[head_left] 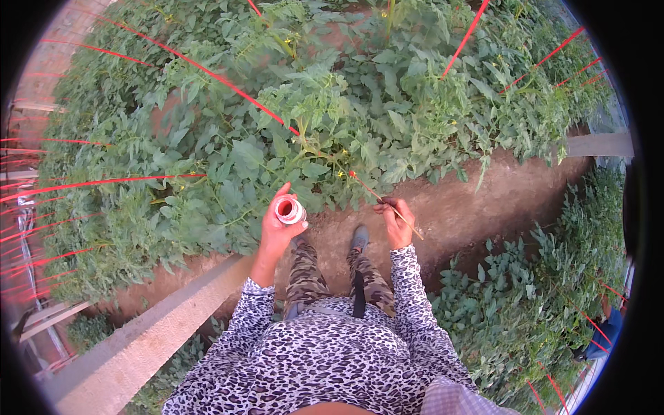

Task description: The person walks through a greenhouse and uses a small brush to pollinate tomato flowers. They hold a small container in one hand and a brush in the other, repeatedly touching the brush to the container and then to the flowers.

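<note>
My left hand [277, 225] is closed around a small white jar [296, 212], open at the top, with red contents. Between the fingers of my right hand [397, 220] is a thin wooden stick [369, 190] with a red tip. That tip is at or close to small yellow tomato flowers [340, 174] on the plant in front of me; whether it touches them I cannot tell. A red string [228, 84] runs down to the stem of this tomato plant [306, 148].
Dense tomato plants [207, 135] with red strings fill the far side. A bare soil path [467, 202] runs under my feet. A concrete post or beam [155, 332] slants up from the lower left. More plants grow at the lower right, where another person [608, 332] is partly visible.
</note>
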A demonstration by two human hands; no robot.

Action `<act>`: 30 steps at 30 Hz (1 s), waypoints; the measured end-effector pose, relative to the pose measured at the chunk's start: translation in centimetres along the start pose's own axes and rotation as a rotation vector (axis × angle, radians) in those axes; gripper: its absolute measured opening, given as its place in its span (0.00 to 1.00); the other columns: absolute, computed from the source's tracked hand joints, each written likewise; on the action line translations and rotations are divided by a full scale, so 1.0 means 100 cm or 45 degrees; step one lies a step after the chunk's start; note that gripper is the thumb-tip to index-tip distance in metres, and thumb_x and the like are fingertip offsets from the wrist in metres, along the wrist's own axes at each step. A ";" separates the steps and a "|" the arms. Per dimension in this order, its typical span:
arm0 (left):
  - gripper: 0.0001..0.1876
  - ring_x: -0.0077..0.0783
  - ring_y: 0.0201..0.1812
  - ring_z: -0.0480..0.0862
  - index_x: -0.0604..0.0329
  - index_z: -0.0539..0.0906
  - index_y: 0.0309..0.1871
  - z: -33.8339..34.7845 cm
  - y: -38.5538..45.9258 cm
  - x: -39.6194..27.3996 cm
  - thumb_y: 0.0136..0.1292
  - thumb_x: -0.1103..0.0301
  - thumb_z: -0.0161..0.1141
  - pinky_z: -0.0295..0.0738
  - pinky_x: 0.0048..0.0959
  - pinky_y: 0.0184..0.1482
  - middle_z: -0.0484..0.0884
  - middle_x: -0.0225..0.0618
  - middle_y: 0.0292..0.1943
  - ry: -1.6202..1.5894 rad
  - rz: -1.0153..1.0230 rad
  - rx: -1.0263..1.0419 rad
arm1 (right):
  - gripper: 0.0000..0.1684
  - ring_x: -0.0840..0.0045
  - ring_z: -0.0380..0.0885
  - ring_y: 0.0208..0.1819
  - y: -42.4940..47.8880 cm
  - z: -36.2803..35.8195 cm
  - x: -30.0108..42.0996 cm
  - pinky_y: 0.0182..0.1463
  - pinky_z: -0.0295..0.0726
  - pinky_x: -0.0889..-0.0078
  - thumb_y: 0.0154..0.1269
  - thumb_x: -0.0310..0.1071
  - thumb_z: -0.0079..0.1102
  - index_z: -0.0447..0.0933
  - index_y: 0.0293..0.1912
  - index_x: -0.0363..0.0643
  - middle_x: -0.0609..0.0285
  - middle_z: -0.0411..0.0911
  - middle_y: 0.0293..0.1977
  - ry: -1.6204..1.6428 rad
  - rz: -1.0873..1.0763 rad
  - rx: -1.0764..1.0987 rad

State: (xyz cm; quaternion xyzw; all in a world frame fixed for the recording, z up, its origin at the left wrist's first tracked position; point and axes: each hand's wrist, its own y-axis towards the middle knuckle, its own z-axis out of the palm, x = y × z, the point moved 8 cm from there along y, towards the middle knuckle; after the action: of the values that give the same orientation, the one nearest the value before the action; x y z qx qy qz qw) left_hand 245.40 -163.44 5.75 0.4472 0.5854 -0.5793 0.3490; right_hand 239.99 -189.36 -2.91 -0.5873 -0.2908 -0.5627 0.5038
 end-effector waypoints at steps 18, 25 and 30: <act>0.43 0.20 0.49 0.74 0.63 0.63 0.65 0.003 0.000 0.017 0.41 0.84 0.67 0.69 0.22 0.54 0.73 0.27 0.51 0.015 -0.042 -0.131 | 0.07 0.76 0.80 0.35 0.012 -0.002 -0.002 0.40 0.78 0.78 0.63 0.21 0.48 0.74 0.39 0.31 0.56 0.77 0.35 -0.058 0.009 0.111; 0.46 0.20 0.47 0.75 0.64 0.59 0.68 -0.005 0.007 0.044 0.41 0.85 0.67 0.70 0.22 0.53 0.75 0.27 0.47 -0.121 -0.158 -0.165 | 0.07 0.76 0.81 0.34 0.009 -0.002 -0.004 0.40 0.78 0.78 0.61 0.19 0.48 0.74 0.38 0.32 0.55 0.78 0.33 -0.139 -0.034 0.123; 0.46 0.21 0.46 0.76 0.64 0.59 0.68 -0.007 0.009 0.050 0.41 0.86 0.67 0.71 0.22 0.52 0.76 0.27 0.46 -0.128 -0.155 -0.151 | 0.07 0.77 0.81 0.34 0.013 0.005 -0.011 0.39 0.78 0.77 0.59 0.19 0.49 0.75 0.38 0.33 0.56 0.78 0.32 -0.271 -0.089 0.159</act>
State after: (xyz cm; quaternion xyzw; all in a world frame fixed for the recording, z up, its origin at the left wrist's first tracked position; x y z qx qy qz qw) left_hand 244.53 -162.21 0.90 0.3598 0.6266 -0.5853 0.3679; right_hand 241.11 -189.08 -4.17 -0.6007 -0.3973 -0.4953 0.4857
